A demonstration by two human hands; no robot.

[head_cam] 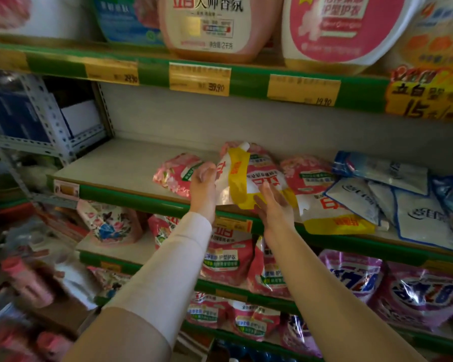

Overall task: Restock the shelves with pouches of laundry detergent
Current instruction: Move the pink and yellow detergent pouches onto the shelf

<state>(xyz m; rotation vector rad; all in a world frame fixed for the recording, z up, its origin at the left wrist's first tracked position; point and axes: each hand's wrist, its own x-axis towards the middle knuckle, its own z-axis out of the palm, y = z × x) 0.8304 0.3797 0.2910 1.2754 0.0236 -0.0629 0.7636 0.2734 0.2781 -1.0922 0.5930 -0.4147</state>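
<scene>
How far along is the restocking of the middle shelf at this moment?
Partly done. Several pink pouches and blue-white pouches already lie on the middle shelf, toward its right. In hand: the left hand grips a pink pouch with a yellow band, and the open right hand steadies it from below. Left: the shelf's left part is bare and could likely take more.

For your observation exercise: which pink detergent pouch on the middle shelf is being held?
The pink-and-white plastic pouch with the yellow band, gripped by the left hand; other pouches lie untouched.
</scene>
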